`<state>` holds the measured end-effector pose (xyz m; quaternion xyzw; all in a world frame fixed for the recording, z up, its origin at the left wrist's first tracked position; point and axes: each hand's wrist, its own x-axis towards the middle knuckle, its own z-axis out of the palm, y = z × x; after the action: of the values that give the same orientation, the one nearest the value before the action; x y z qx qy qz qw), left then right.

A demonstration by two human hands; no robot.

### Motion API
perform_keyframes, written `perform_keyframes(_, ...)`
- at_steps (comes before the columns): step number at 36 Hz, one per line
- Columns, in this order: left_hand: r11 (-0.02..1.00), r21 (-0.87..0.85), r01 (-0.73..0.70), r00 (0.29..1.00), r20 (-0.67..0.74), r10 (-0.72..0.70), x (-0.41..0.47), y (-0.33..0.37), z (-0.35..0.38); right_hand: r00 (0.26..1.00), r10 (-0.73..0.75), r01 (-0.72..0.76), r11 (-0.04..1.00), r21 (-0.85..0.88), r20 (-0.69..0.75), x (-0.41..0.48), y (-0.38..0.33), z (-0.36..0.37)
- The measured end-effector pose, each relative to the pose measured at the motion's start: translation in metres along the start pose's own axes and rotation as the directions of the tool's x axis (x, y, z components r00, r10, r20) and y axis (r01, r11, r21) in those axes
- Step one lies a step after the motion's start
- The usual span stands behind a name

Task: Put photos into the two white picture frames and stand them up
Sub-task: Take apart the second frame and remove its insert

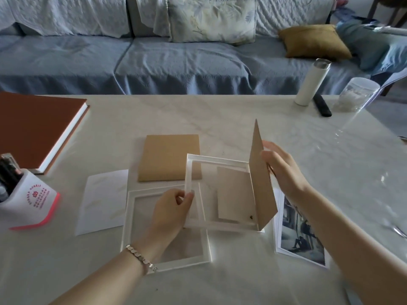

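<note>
Frame held open over counter
Left hand pinched its edge above a second frame lying flat; blurred right hand met the raised backing, grip unclear. Forearm half-hid photos.

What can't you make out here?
Head view:
- Photos: partly under the right forearm; how many is unclear.
- Lower frame: middle hidden by the left hand, which pinches the upper frame.
- Right hand: fingers blurred, so its grip on the backing board is unclear.
- Pen holder: cut off by the left edge; red print too small to read.
</note>
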<state>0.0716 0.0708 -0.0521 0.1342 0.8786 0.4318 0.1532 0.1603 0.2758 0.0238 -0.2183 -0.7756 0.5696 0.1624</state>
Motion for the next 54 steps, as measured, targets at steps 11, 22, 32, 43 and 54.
perform_keyframes(11,0.999,0.023,0.024,0.999,0.033,-0.025,0.003,0.003,0.005,0.984,-0.149,0.131,0.976,-0.174,-0.094,-0.012,0.003,0.015)
perform_keyframes(22,1.000,0.000,0.004,1.000,0.025,-0.004,0.005,0.019,0.014,0.948,-0.318,0.260,0.819,-0.511,-0.028,-0.033,-0.010,0.026)
perform_keyframes(32,1.000,-0.023,-0.008,1.000,0.023,0.008,0.007,0.008,0.009,0.930,-0.361,0.304,0.860,-0.411,-0.067,0.030,-0.040,-0.008)
perform_keyframes(43,0.999,-0.053,-0.006,0.999,0.042,0.008,0.008,0.012,0.006,0.990,-0.096,0.131,0.399,-0.908,0.101,0.092,0.047,-0.020)
perform_keyframes(54,1.000,0.014,-0.022,0.999,-0.039,0.022,-0.003,0.007,0.006,0.992,-0.104,0.037,0.765,-0.642,-0.067,0.032,0.073,0.000)
